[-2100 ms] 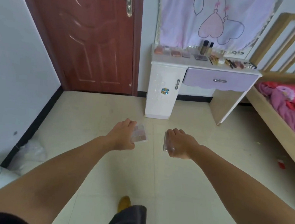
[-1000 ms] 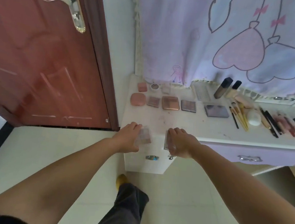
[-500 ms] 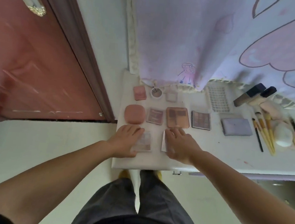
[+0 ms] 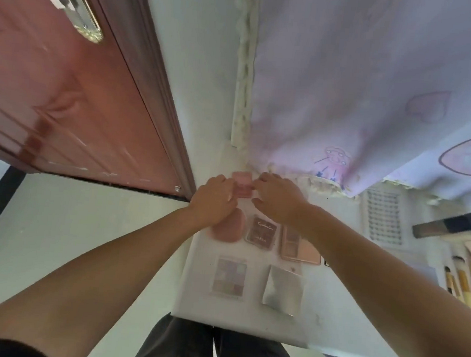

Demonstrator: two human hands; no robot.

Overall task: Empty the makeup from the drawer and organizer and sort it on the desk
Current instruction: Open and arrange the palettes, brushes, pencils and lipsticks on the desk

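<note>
At the back left corner of the white desk (image 4: 189,302), my left hand (image 4: 215,200) and my right hand (image 4: 279,202) meet on a small pink square compact (image 4: 242,185), with fingers on its left and right edges. Closer to me lie a pink rounded compact (image 4: 228,230), a dark palette (image 4: 261,233) and a rose-gold palette (image 4: 300,249). Along the front edge a pale checkered palette (image 4: 230,276) and a silver palette (image 4: 283,290) lie flat, free of my hands.
A red-brown door (image 4: 65,92) stands to the left of the desk. A lilac curtain (image 4: 364,90) hangs over its back edge. To the right are a white grid tray (image 4: 383,219), a dark-capped foundation bottle (image 4: 449,227) and yellow-handled brushes (image 4: 470,284).
Both hands let go of the checkered and silver palettes on the desk's front edge. They reached back to the small pink compact. The view has tilted closer over the desk.
</note>
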